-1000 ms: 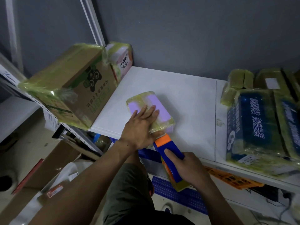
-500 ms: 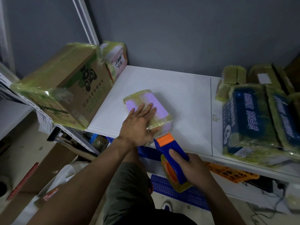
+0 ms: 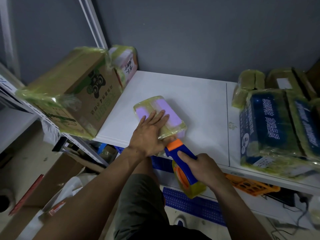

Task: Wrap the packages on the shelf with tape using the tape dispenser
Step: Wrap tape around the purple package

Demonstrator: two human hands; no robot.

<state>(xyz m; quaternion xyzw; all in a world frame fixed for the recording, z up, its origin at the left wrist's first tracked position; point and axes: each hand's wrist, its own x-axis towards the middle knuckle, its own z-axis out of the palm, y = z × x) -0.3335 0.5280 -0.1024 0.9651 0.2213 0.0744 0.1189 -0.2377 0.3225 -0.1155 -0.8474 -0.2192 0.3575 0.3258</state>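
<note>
Near the front edge of the white shelf [image 3: 190, 101] lies the purple package [image 3: 174, 120], partly covered in yellowish tape. The dispenser [image 3: 174, 151] sticks out over that edge, its orange head touching the package; I think the tape must stay tight and low here. The left hand [image 3: 149, 135] presses flat on the package with straight fingers, and the right hand [image 3: 204, 168] grips the dispenser handle.

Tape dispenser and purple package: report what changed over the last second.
The tape dispenser, slightly back from the purple package half a second ago, has its orange head against the near end again. Nothing taken or let go: the right hand still grips the dispenser, the left hand stays flat on the package, unmoved on the shelf.
</note>
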